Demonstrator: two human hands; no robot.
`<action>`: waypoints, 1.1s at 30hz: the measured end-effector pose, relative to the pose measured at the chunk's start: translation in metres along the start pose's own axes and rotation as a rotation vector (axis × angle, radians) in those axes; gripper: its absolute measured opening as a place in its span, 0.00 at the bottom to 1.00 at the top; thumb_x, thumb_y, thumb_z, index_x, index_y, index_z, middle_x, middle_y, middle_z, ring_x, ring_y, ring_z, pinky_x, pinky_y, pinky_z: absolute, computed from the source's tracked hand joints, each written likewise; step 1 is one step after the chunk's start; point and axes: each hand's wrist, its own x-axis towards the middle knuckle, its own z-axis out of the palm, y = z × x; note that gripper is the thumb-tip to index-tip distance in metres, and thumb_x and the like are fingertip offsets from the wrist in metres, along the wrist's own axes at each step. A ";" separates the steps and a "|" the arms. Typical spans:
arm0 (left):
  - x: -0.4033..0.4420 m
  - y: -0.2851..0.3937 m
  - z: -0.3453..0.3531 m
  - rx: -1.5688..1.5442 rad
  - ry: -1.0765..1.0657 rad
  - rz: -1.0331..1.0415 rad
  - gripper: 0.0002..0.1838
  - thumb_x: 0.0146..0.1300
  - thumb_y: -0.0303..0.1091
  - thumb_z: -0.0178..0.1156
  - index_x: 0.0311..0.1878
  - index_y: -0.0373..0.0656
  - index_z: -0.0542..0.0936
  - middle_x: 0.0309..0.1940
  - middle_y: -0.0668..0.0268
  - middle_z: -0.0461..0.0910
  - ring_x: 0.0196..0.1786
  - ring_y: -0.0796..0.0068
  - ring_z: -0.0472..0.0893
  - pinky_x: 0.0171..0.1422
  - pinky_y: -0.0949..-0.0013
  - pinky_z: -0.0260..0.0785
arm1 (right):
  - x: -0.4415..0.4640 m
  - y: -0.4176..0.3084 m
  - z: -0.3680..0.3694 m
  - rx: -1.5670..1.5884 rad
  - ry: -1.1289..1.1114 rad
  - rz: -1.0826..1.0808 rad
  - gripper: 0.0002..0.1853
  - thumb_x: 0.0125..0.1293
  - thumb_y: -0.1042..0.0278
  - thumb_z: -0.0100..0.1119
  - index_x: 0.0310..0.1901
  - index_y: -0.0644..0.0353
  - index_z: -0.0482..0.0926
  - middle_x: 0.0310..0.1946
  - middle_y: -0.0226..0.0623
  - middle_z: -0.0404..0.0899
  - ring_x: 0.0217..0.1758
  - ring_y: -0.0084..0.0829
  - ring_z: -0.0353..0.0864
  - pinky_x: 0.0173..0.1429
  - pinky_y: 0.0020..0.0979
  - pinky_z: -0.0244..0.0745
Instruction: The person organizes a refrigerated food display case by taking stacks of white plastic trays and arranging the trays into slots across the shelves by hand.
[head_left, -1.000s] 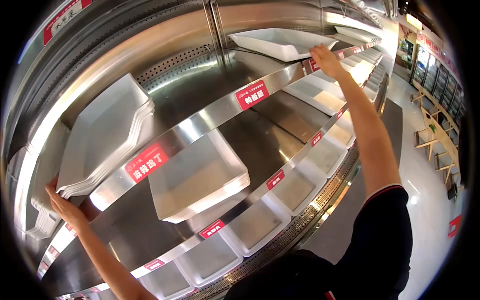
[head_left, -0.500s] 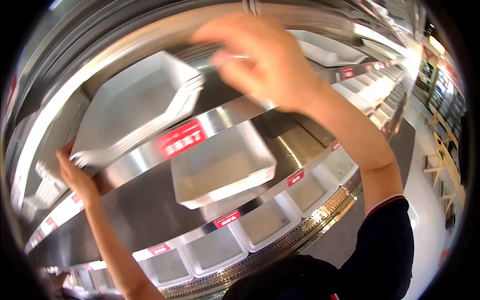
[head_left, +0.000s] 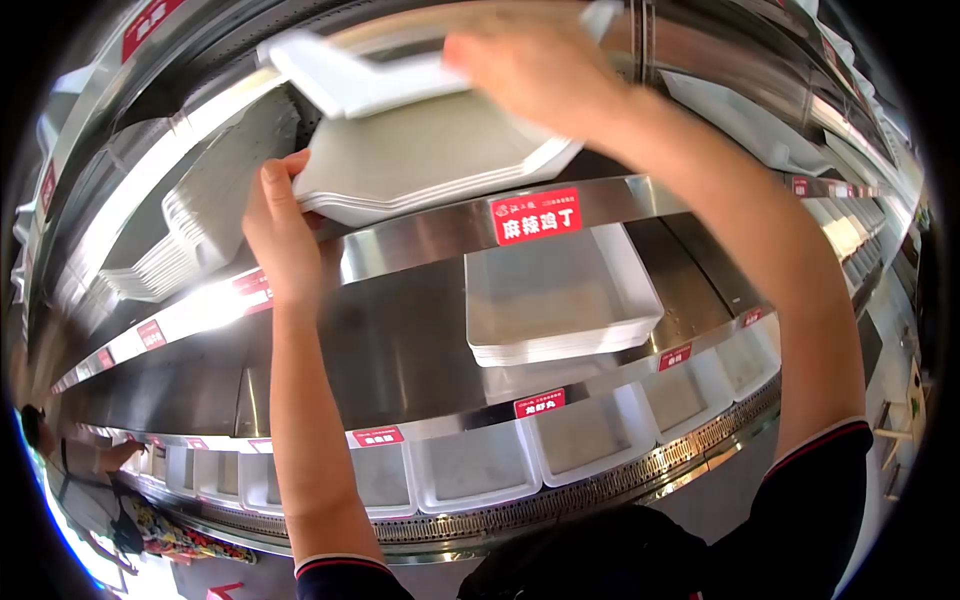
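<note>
White trays are stacked on the upper metal shelf, and my left hand (head_left: 285, 225) grips the left end of the stack (head_left: 420, 160). Above it, my right hand (head_left: 540, 75) holds a tilted white tray (head_left: 375, 88), raised off the stack at its left side. The hand is blurred, its fingers bent over the tray's rim. A red label (head_left: 537, 215) is fixed to the shelf edge just below the stack. Another stack of white trays (head_left: 560, 290) rests on the middle shelf.
Nested trays (head_left: 215, 200) lean at the left of the upper shelf, and a single tray (head_left: 745, 120) lies at its right. A row of white bins (head_left: 475, 465) lines the bottom level. Another person (head_left: 95, 490) stands at the far lower left.
The view has swung left. My right hand has come from the right end of the shelf to the stack, and a top tray is now lifted and tilted. My left hand stays at the stack's left end.
</note>
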 end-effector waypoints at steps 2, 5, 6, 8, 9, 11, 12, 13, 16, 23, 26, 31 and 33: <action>0.000 -0.001 0.001 0.026 -0.001 -0.026 0.24 0.71 0.46 0.43 0.41 0.33 0.81 0.35 0.63 0.80 0.34 0.76 0.73 0.39 0.71 0.65 | -0.005 0.037 -0.023 0.013 -0.015 0.067 0.13 0.69 0.57 0.53 0.36 0.59 0.77 0.26 0.41 0.78 0.26 0.41 0.77 0.31 0.35 0.70; 0.008 -0.020 0.000 0.047 0.012 0.109 0.26 0.71 0.48 0.42 0.42 0.33 0.81 0.33 0.64 0.79 0.33 0.76 0.72 0.37 0.73 0.64 | -0.038 0.075 -0.059 -0.129 0.192 -0.036 0.13 0.61 0.59 0.56 0.27 0.60 0.72 0.25 0.42 0.77 0.28 0.45 0.78 0.31 0.42 0.70; 0.006 -0.014 0.001 0.039 -0.003 0.038 0.26 0.72 0.49 0.42 0.42 0.34 0.81 0.33 0.65 0.79 0.33 0.77 0.72 0.35 0.74 0.63 | -0.050 0.078 -0.075 -0.181 0.205 -0.008 0.12 0.62 0.60 0.56 0.27 0.60 0.72 0.25 0.42 0.77 0.28 0.45 0.78 0.31 0.42 0.70; 0.004 -0.011 0.000 0.018 -0.018 -0.050 0.26 0.72 0.49 0.40 0.43 0.37 0.81 0.34 0.67 0.79 0.29 0.79 0.70 0.29 0.77 0.60 | -0.071 0.079 -0.103 -0.278 0.233 0.042 0.11 0.63 0.62 0.55 0.28 0.60 0.72 0.25 0.43 0.77 0.27 0.46 0.78 0.30 0.43 0.71; 0.005 -0.012 0.000 0.077 -0.012 0.007 0.28 0.72 0.55 0.41 0.38 0.40 0.80 0.42 0.65 0.83 0.27 0.84 0.72 0.25 0.79 0.61 | -0.084 0.087 -0.107 -0.265 0.246 0.131 0.11 0.64 0.61 0.55 0.29 0.60 0.74 0.24 0.43 0.76 0.26 0.44 0.77 0.30 0.40 0.70; 0.008 -0.019 -0.001 0.118 0.004 0.059 0.28 0.72 0.54 0.41 0.42 0.39 0.81 0.39 0.67 0.82 0.28 0.84 0.71 0.25 0.79 0.61 | -0.113 0.101 -0.102 -0.234 0.280 0.320 0.12 0.67 0.60 0.56 0.33 0.60 0.77 0.24 0.43 0.75 0.24 0.41 0.73 0.29 0.35 0.67; 0.008 -0.020 0.000 0.116 0.008 0.080 0.28 0.72 0.54 0.41 0.44 0.39 0.82 0.38 0.68 0.81 0.28 0.84 0.70 0.25 0.78 0.60 | -0.111 0.089 -0.105 -0.317 0.200 0.219 0.12 0.65 0.61 0.58 0.31 0.61 0.76 0.23 0.44 0.72 0.23 0.43 0.71 0.28 0.36 0.66; 0.008 -0.023 -0.002 0.113 -0.011 0.113 0.27 0.73 0.53 0.40 0.44 0.39 0.81 0.39 0.68 0.81 0.28 0.84 0.71 0.25 0.78 0.61 | -0.121 0.086 -0.100 -0.338 0.156 0.261 0.12 0.63 0.60 0.59 0.30 0.60 0.75 0.22 0.42 0.72 0.24 0.44 0.70 0.27 0.37 0.65; 0.007 -0.022 -0.002 -0.060 -0.031 0.023 0.23 0.73 0.46 0.43 0.47 0.34 0.78 0.39 0.63 0.79 0.44 0.74 0.75 0.52 0.72 0.65 | -0.168 0.088 -0.082 -0.419 -0.153 0.134 0.15 0.58 0.53 0.62 0.25 0.54 0.73 0.22 0.30 0.72 0.27 0.34 0.76 0.28 0.33 0.70; 0.008 -0.026 -0.005 0.062 -0.068 0.060 0.26 0.73 0.52 0.39 0.49 0.42 0.80 0.41 0.69 0.80 0.35 0.83 0.77 0.25 0.80 0.60 | -0.223 0.104 -0.095 -0.063 -0.417 0.758 0.24 0.60 0.40 0.57 0.30 0.57 0.82 0.30 0.38 0.79 0.35 0.40 0.79 0.39 0.38 0.72; 0.007 -0.022 -0.003 0.101 -0.055 0.069 0.27 0.73 0.53 0.39 0.50 0.42 0.80 0.44 0.70 0.80 0.36 0.83 0.77 0.25 0.80 0.60 | -0.235 0.123 -0.106 -0.036 -0.472 0.794 0.26 0.59 0.37 0.57 0.30 0.57 0.83 0.31 0.40 0.80 0.36 0.41 0.79 0.39 0.38 0.71; 0.009 -0.031 -0.008 0.095 -0.075 0.050 0.27 0.72 0.54 0.39 0.52 0.43 0.79 0.45 0.70 0.79 0.40 0.82 0.77 0.27 0.80 0.60 | -0.256 0.141 -0.116 -0.136 -0.502 0.822 0.28 0.59 0.35 0.55 0.32 0.57 0.83 0.32 0.41 0.80 0.38 0.42 0.79 0.43 0.39 0.72; 0.011 -0.035 -0.011 0.104 -0.080 0.025 0.27 0.72 0.54 0.38 0.53 0.43 0.79 0.48 0.71 0.79 0.41 0.82 0.77 0.28 0.80 0.60 | -0.266 0.155 -0.121 -0.146 -0.514 0.841 0.29 0.59 0.34 0.54 0.33 0.57 0.83 0.33 0.41 0.80 0.40 0.42 0.79 0.44 0.39 0.72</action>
